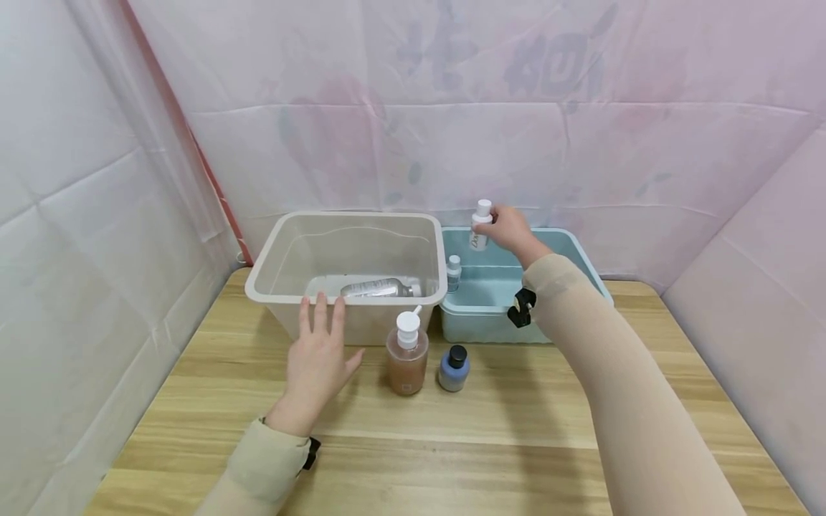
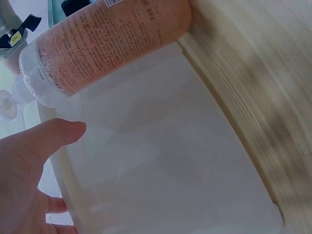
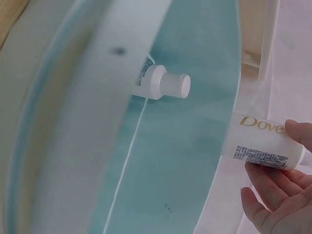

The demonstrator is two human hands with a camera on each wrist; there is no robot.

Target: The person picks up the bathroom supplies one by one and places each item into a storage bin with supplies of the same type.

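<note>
1. where the right hand (image 1: pixel 510 228) reaches out over the far part of the blue bin (image 1: pixel 584 254), its fingers (image 3: pixel 273 195) and thumb are curled round a white dove bottle (image 1: pixel 480 228); the bottle is held upright above the bin, cap up, clear of the bin floor.
2. white dove bottle, right wrist view (image 3: pixel 261 142): gold lettering and a block of small print face the camera; fingertips wrap it from below.
3. left hand (image 1: pixel 316 358): fingers straight and spread, gripping nothing; the fingertips lie against the front wall of the beige bin (image 1: pixel 277 251), the palm above the wooden table (image 1: pixel 516 430). the thumb (image 2: pixel 51 139) shows beside that pale wall in the left wrist view.
4. beige bin: stands at the left, touching the blue bin at its side; one silver bottle (image 1: pixel 377 289) lies on its side on the bin floor.
5. blue bin: holds a small white-capped bottle (image 1: pixel 454 272), upright near its left wall; seen also in the right wrist view (image 3: pixel 163 83).
6. pump bottle (image 1: pixel 407 355): brownish-pink contents, white pump, upright on the table just in front of the beige bin, near the left hand.
7. small blue bottle (image 1: pixel 454 368): black cap, upright just beside the pump bottle.
</note>
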